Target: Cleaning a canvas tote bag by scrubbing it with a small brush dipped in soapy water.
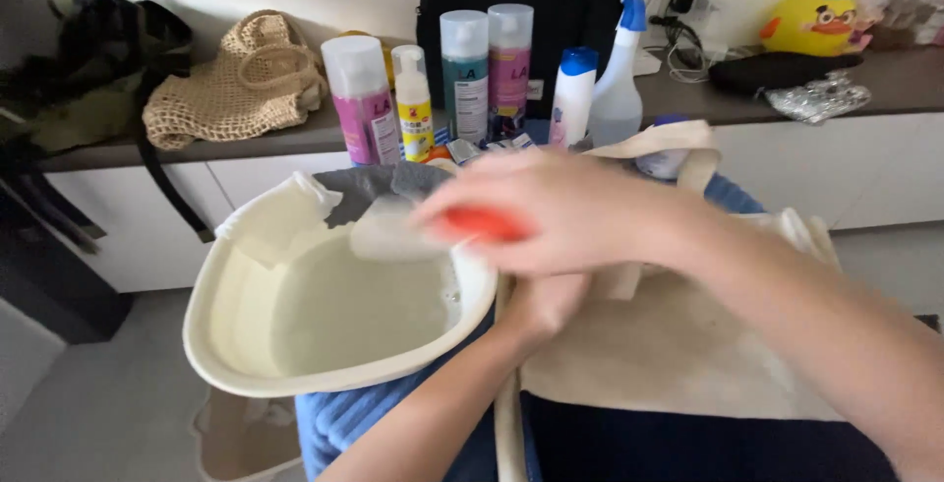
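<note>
Right hand (pixel 551 209) grip clenched on a red object (pixel 484 224) over the cream basin (pixel 295 364) rim, left hand (pixel 541 307) below it, grip unclear; blurred swing could tip the basin off the blue towel (pixel 339 418).

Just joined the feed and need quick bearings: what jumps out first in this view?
The cream plastic basin at centre-left, with the right hand blurred above its rim, closed on a red-orange object. The left hand sits beneath it, by a beige canvas tote bag. Behind, bottles including a spray bottle line the dark countertop.
</note>
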